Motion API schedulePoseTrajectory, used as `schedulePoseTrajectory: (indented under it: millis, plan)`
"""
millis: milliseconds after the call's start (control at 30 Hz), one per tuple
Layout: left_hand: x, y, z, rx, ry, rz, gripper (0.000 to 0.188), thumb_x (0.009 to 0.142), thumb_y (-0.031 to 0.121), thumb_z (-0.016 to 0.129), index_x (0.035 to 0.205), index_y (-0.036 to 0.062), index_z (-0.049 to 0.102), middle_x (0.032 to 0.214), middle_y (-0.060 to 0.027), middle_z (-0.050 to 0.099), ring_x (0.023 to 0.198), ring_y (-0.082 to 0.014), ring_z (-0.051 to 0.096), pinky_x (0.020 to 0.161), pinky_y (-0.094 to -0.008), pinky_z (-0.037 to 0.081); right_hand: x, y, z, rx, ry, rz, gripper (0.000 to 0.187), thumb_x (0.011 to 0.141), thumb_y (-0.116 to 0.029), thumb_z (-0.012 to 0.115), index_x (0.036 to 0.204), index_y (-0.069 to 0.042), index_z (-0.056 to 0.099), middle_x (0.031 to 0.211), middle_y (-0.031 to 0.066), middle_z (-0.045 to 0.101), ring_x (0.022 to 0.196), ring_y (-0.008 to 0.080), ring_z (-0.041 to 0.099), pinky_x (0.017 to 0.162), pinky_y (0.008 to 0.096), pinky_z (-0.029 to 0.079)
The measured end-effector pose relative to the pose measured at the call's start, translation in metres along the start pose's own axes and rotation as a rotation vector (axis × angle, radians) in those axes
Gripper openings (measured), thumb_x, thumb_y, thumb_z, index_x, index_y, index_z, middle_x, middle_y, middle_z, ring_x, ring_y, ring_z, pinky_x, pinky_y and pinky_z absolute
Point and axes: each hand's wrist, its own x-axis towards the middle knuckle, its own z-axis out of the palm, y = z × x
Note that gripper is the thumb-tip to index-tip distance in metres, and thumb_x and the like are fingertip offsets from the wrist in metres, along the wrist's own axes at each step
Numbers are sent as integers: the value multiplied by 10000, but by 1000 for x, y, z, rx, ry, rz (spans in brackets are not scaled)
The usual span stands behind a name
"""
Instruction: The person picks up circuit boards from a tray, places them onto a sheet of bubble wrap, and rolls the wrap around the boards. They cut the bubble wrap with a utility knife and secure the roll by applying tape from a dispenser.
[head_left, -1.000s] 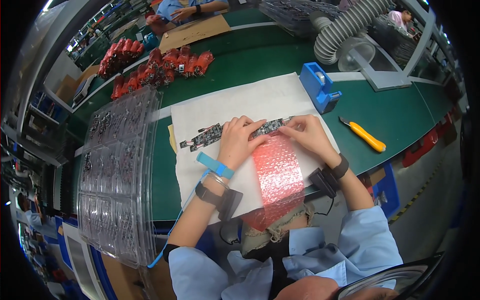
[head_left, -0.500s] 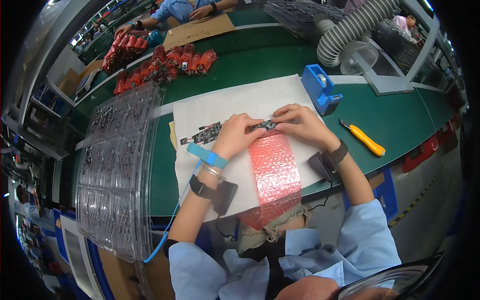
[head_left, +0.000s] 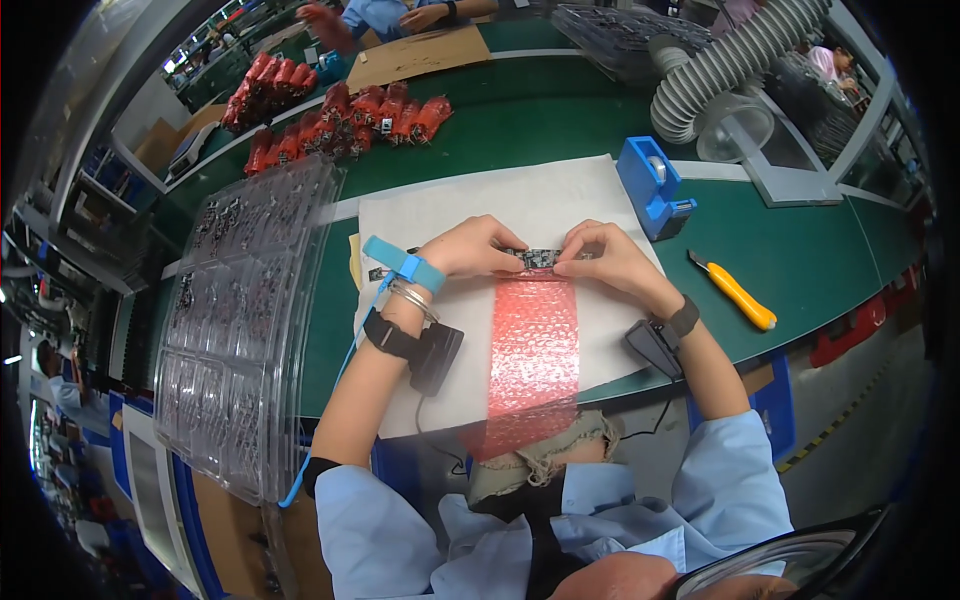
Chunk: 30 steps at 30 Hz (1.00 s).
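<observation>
Circuit board (head_left: 541, 260) at the far end of a red bubble-wrap strip (head_left: 535, 335), over a white sheet (head_left: 480, 193). Left hand (head_left: 478, 246) pinches the board's left end, thumb against fingers; right hand (head_left: 608, 258) pinches its right end likewise. Strip runs toward the person, past the table's near edge. Farther right: blue tape dispenser (head_left: 650, 192), yellow-handled knife (head_left: 740, 296). Left: clear plastic trays (head_left: 222, 345). Far left: red-wrapped bundles (head_left: 350, 122).

White label (head_left: 386, 127) on red bundle (head_left: 393, 106), no text legible
</observation>
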Motion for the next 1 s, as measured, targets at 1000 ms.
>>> schedulePoseTrajectory:
  millis: [1000]
  plan:
    - [-3, -8, 25, 461, 319, 450, 315, 752, 147, 721, 974, 76, 509, 969, -89, 528, 954, -273, 494, 899, -375, 368, 12, -15, 1, -380, -86, -542, 243, 751, -59, 714, 939, -24, 564, 964, 101, 542, 847, 294, 597, 755, 355, 502]
